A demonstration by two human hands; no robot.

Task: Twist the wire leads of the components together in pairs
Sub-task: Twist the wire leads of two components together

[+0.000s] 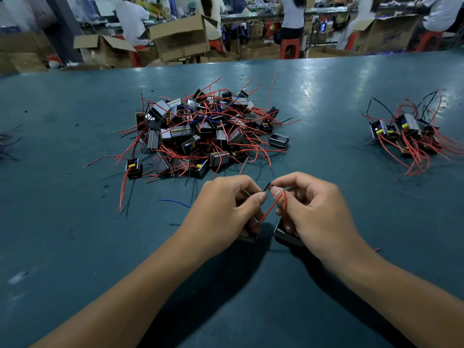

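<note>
Down at the near edge of the green table (326, 101), both hands work close together over two small metal-cased components. Under the left hand (226, 209) sits one component (249, 237), mostly hidden by the curled fingers; the other component (285, 234) sits under the right hand (311, 209), its grey case showing below the palm. The left thumb and forefinger are pinched together on a black lead (266, 187) whose tip pokes up between the two hands. The right fingertips are clamped on the same spot from the other side, also holding a red lead (272, 207) that runs down and left toward the left component. A second red strand loops beside the right thumb.

Beyond the hands lies a large pile of components (203, 131), a tangle of red, black and blue leads. A smaller group of components (406, 131) lies well apart on the right. A loose blue wire (175, 202) lies on the table just left of the left hand. Past the far edge stand open cardboard boxes (180, 38) and seated workers on red stools (290, 47).
</note>
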